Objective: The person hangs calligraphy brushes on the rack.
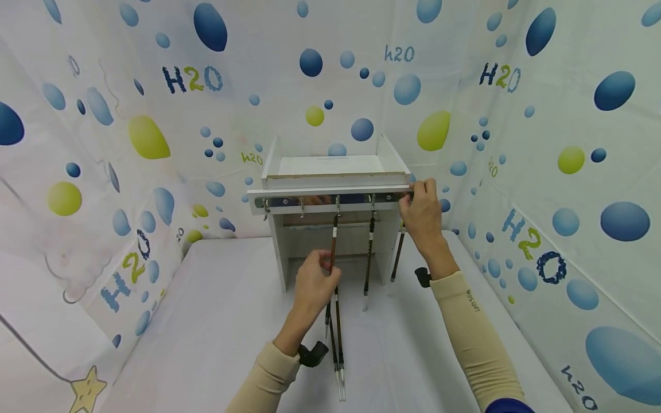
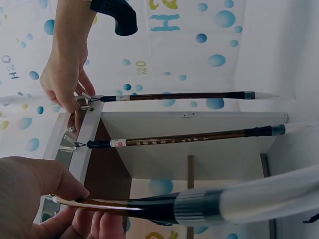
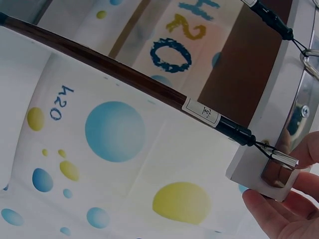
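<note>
My left hand pinches a calligraphy brush by its dark handle, thumb on one side and fingers on the other. In the head view, this brush hangs upright below the middle hook of a white hook rail. My right hand grips the rail's right end, its fingers around the corner beside the last hook. From that hook hangs another brush by a black loop. A brush with a white tip hangs on the hook between my hands. The two leftmost hooks carry nothing.
Below my left hand, more brushes lie on the white table. The rail is fixed along the front of a white shelf unit with a tray-like top. Cloth walls with bubble prints stand at the back and sides.
</note>
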Motion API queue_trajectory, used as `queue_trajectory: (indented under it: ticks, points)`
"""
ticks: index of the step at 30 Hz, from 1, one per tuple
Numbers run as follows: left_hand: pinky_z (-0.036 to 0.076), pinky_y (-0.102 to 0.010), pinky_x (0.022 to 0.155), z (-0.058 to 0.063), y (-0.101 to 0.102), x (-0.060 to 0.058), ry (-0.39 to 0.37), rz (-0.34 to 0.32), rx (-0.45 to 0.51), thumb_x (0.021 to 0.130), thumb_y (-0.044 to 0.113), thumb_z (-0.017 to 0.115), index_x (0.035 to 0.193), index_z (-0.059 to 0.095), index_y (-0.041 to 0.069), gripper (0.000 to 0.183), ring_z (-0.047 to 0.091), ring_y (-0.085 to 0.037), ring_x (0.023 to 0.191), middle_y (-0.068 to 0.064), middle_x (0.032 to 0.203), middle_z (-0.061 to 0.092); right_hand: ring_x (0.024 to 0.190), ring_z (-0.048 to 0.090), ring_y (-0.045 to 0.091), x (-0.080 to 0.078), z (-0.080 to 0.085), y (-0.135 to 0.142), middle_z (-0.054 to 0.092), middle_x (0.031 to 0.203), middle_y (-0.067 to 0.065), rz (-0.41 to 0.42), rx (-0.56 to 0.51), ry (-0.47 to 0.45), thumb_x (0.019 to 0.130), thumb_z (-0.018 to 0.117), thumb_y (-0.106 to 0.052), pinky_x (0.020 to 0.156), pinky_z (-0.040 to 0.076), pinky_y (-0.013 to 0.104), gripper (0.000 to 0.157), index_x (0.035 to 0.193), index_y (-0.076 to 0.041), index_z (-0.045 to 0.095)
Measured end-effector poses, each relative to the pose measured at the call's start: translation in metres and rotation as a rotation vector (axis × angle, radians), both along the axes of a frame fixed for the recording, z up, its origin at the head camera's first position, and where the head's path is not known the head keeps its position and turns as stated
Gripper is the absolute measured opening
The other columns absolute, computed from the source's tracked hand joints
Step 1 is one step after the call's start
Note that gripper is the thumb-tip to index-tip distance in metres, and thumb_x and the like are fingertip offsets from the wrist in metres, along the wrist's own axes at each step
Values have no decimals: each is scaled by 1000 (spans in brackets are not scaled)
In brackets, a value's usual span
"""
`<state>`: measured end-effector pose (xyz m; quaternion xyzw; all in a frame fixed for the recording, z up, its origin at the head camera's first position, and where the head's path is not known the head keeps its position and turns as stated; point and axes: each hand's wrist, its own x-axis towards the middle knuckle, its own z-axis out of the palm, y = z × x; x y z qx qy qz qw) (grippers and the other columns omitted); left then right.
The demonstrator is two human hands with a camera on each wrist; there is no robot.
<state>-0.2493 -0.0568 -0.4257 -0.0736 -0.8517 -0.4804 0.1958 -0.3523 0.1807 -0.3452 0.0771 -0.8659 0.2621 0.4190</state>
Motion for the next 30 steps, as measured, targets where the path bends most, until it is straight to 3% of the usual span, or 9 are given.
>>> queue_trajectory:
  ticks: [10,18,30]
  points:
    - [39,-23,46,-1,-1,-4,-9,0,16,84,8,63,118,61,1,35,45,-9,52,-13,91,67,85,66,40,0,0,0,51,105,25,-1,-6,-12,91,60,-1,77,60,45,25,112,13,61]
    - [38,-22,44,-13,-2,-9,-58,-4,7,86,10,63,123,60,1,38,45,-8,51,-11,95,67,86,66,40,1,1,0,51,104,24,-8,8,11,91,60,-2,76,60,44,26,112,13,61]
    - [36,-20,43,-26,2,-23,-57,-41,-43,89,7,64,122,62,-1,34,45,-7,51,-14,97,70,86,66,40,-1,-1,1,51,105,25,-5,6,-2,91,59,-2,76,60,44,26,112,13,60]
